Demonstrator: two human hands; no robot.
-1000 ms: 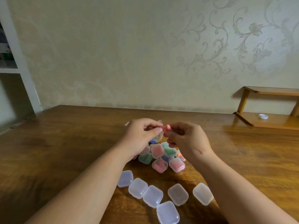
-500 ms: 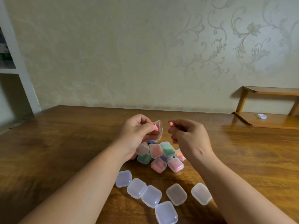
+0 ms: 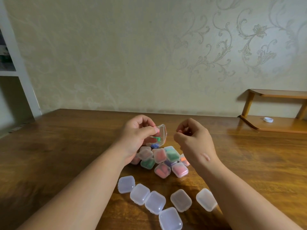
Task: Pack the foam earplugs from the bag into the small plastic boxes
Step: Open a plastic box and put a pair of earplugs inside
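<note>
Room lies wide on the table point(image 3: 66, 146) left and right of the hands; its far edge meets the wall, and a low wooden shelf point(image 3: 279, 127) at far right bears a white cap point(image 3: 268, 119). The left hand point(image 3: 137, 135), raised over the wood, grips a small clear box point(image 3: 162, 134) with its lid ajar, contents unclear. The right hand point(image 3: 194, 141) hovers just beside it, fingers curled; whether they hold anything I cannot tell. Beneath, heaped filled boxes point(image 3: 180, 170) hold pink, green and orange earplugs point(image 3: 160, 155); six shut empty boxes point(image 3: 155, 202) lie nearer

Single head view — looks forward, down across table point(image 3: 66, 146) toward wall point(image 3: 116, 55); hands close below.
</note>
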